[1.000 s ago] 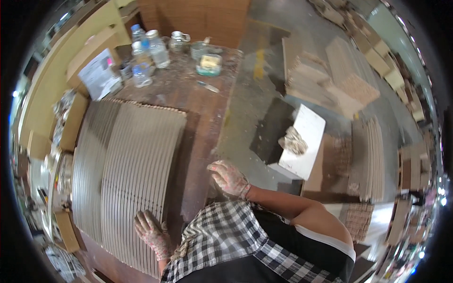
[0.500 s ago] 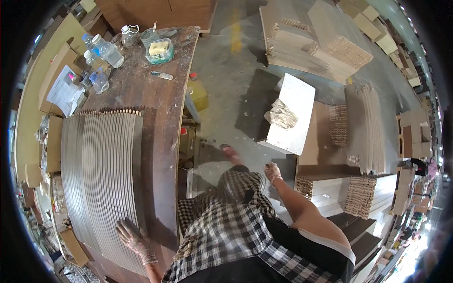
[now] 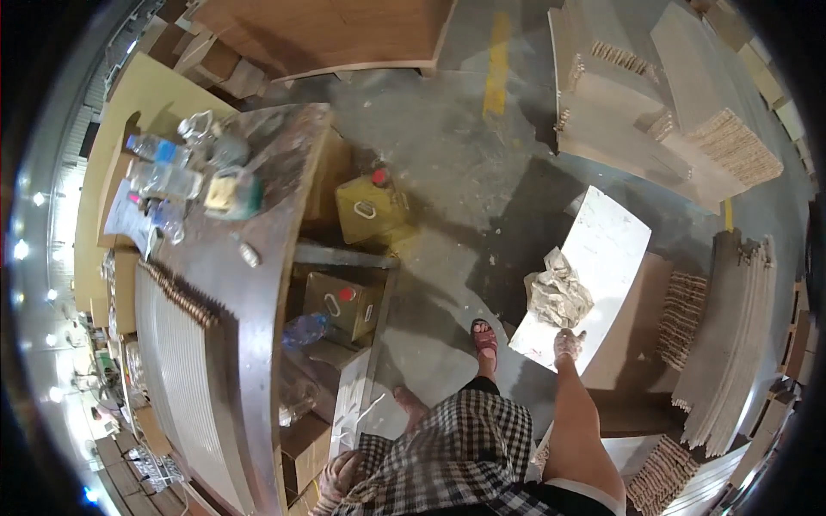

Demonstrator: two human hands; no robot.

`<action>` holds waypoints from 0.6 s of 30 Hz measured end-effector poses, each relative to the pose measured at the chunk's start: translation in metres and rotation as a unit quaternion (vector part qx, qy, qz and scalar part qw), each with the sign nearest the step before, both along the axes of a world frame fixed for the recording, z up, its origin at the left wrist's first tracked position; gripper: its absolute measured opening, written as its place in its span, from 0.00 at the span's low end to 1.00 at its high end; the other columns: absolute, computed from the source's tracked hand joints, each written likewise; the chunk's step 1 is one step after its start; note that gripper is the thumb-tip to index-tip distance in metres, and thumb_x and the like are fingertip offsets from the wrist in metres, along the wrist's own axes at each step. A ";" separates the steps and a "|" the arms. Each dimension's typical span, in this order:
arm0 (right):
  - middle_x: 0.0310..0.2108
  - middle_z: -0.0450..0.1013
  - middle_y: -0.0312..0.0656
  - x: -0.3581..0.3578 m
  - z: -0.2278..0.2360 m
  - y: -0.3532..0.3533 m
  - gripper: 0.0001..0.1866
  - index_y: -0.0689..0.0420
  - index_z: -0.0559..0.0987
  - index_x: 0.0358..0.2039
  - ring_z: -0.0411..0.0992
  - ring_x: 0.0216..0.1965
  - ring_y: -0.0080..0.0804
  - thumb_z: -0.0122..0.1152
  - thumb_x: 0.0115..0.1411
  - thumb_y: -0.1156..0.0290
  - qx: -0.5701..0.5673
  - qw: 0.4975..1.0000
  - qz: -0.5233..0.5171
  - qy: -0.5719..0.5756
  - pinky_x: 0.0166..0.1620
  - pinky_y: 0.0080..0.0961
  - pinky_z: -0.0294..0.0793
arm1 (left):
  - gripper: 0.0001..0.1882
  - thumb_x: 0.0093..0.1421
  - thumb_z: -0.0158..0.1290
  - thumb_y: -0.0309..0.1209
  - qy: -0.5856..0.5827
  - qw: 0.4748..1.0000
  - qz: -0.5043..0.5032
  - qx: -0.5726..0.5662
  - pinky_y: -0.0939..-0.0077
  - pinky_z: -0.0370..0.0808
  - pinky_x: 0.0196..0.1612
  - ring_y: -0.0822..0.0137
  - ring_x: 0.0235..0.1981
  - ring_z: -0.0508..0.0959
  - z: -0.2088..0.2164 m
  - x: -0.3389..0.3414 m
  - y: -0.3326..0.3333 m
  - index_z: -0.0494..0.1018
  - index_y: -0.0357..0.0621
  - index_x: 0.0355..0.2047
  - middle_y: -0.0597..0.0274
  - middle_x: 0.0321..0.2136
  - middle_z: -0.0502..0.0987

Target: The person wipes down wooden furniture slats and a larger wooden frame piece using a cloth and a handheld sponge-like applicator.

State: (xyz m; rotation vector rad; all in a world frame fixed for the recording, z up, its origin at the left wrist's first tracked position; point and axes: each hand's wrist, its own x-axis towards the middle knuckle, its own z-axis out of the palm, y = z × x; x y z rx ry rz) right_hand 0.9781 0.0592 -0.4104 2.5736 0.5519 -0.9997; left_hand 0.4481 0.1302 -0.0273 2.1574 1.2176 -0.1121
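My right hand (image 3: 569,346), in a thin stained glove, reaches out over a white board (image 3: 613,234). Its fingertips are at the lower edge of a crumpled beige cloth or paper (image 3: 559,291) on that board; whether they touch it I cannot tell. The fingers look extended, not wrapped round anything. Low beside the checked clothing and the table's edge hangs my gloved left hand (image 3: 340,475), blurred and with its fingers partly hidden. On the brown table (image 3: 258,301) to the left lies a long stack of grey-white strips (image 3: 176,370), apart from both hands.
Bottles (image 3: 163,179) and a tub with a yellow sponge (image 3: 231,194) crowd the table's far end. Yellow cans (image 3: 366,211) stand beside and under the table. Stacked panels (image 3: 632,112) rise at far right, with more strips (image 3: 723,335) beside the white board.
My left hand has left the strip stack and dropped beside the table. My right hand has reached forward to the crumpled cloth or paper. The view has swung right, and I have stepped.
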 end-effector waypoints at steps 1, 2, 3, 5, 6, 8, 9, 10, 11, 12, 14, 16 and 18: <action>0.62 0.67 0.45 0.029 -0.024 -0.014 0.17 0.45 0.77 0.54 0.68 0.61 0.35 0.49 0.66 0.61 -0.124 0.966 0.225 0.014 0.70 0.38 0.55 | 0.22 0.58 0.62 0.31 0.032 0.998 0.031 -0.042 0.60 0.77 0.48 0.51 0.47 0.79 0.009 0.025 0.011 0.75 0.45 0.53 0.52 0.47 0.78; 0.63 0.67 0.43 0.047 -0.050 -0.025 0.18 0.46 0.77 0.55 0.66 0.62 0.33 0.47 0.67 0.62 -0.031 0.999 0.009 0.000 0.71 0.40 0.50 | 0.22 0.58 0.62 0.31 0.048 0.993 0.065 -0.086 0.60 0.77 0.48 0.50 0.47 0.79 -0.001 0.034 0.017 0.75 0.45 0.53 0.52 0.47 0.78; 0.62 0.67 0.43 0.059 -0.063 -0.026 0.17 0.47 0.77 0.54 0.67 0.61 0.33 0.48 0.67 0.63 0.047 0.989 -0.140 -0.006 0.70 0.40 0.53 | 0.22 0.58 0.61 0.31 0.069 0.983 0.109 -0.127 0.60 0.77 0.48 0.50 0.47 0.79 -0.015 0.031 0.013 0.75 0.45 0.53 0.52 0.47 0.78; 0.60 0.69 0.44 0.074 -0.081 -0.021 0.17 0.50 0.77 0.53 0.69 0.60 0.34 0.51 0.65 0.65 0.109 0.967 -0.229 0.032 0.66 0.38 0.58 | 0.21 0.59 0.60 0.30 0.105 0.954 0.193 -0.205 0.60 0.77 0.48 0.50 0.47 0.79 -0.041 0.011 -0.002 0.74 0.44 0.54 0.52 0.47 0.78; 0.60 0.69 0.44 0.077 -0.089 -0.019 0.17 0.52 0.77 0.53 0.69 0.59 0.34 0.53 0.64 0.66 0.128 0.962 -0.235 0.058 0.65 0.37 0.60 | 0.21 0.59 0.60 0.29 0.120 0.934 0.232 -0.242 0.60 0.76 0.49 0.49 0.47 0.79 -0.050 0.003 -0.008 0.74 0.44 0.54 0.51 0.47 0.78; 0.58 0.71 0.45 0.075 -0.100 -0.009 0.17 0.55 0.78 0.52 0.71 0.57 0.35 0.55 0.63 0.69 0.185 0.947 -0.226 0.132 0.61 0.35 0.65 | 0.20 0.60 0.59 0.28 0.084 0.953 0.188 -0.224 0.61 0.76 0.49 0.49 0.47 0.79 -0.038 0.040 0.003 0.74 0.43 0.54 0.50 0.47 0.78; 0.57 0.71 0.46 0.074 -0.099 -0.008 0.17 0.56 0.78 0.52 0.72 0.56 0.35 0.57 0.62 0.70 0.228 0.926 -0.246 0.174 0.60 0.34 0.67 | 0.20 0.61 0.58 0.28 0.065 0.963 0.151 -0.214 0.61 0.76 0.50 0.48 0.47 0.79 -0.033 0.061 0.020 0.74 0.43 0.54 0.49 0.47 0.78; 0.56 0.72 0.46 0.057 -0.093 0.005 0.17 0.58 0.78 0.51 0.72 0.55 0.36 0.58 0.62 0.71 0.262 0.899 -0.252 0.245 0.58 0.33 0.70 | 0.20 0.61 0.58 0.28 0.047 0.972 0.132 -0.186 0.62 0.76 0.50 0.49 0.47 0.79 -0.022 0.073 0.019 0.74 0.42 0.54 0.49 0.47 0.78; 0.56 0.73 0.46 0.033 -0.079 0.017 0.17 0.59 0.78 0.51 0.73 0.55 0.36 0.59 0.61 0.72 0.287 0.861 -0.268 0.324 0.56 0.33 0.72 | 0.20 0.61 0.58 0.28 0.029 0.981 0.111 -0.155 0.62 0.76 0.50 0.49 0.48 0.79 -0.014 0.080 0.017 0.74 0.42 0.54 0.49 0.47 0.78; 0.55 0.73 0.47 0.010 -0.062 0.026 0.17 0.61 0.78 0.50 0.74 0.54 0.37 0.61 0.60 0.73 0.297 0.819 -0.283 0.401 0.54 0.32 0.74 | 0.22 0.60 0.59 0.28 -0.008 0.982 0.129 -0.141 0.61 0.75 0.51 0.48 0.48 0.78 -0.021 0.069 0.008 0.72 0.40 0.55 0.48 0.47 0.78; 0.53 0.75 0.48 -0.046 0.000 0.046 0.17 0.64 0.79 0.50 0.76 0.52 0.37 0.64 0.59 0.76 0.285 0.744 -0.266 0.542 0.51 0.30 0.79 | 0.29 0.59 0.60 0.29 -0.071 0.994 0.078 -0.030 0.57 0.72 0.56 0.45 0.55 0.74 -0.010 0.075 -0.002 0.67 0.37 0.60 0.43 0.53 0.73; 0.52 0.76 0.48 -0.099 0.056 0.054 0.18 0.67 0.79 0.49 0.77 0.50 0.38 0.66 0.57 0.78 0.287 0.663 -0.214 0.657 0.48 0.28 0.84 | 0.36 0.55 0.64 0.31 -0.050 0.997 0.045 0.027 0.55 0.70 0.59 0.41 0.60 0.68 0.012 0.097 0.019 0.63 0.36 0.62 0.38 0.59 0.66; 0.46 0.76 0.47 -0.162 0.107 0.064 0.13 0.65 0.79 0.45 0.76 0.46 0.33 0.60 0.64 0.70 0.322 0.536 -0.122 0.771 0.47 0.26 0.81 | 0.42 0.51 0.67 0.33 -0.046 0.994 0.058 0.082 0.53 0.69 0.61 0.37 0.63 0.64 0.038 0.121 0.034 0.61 0.37 0.64 0.34 0.63 0.61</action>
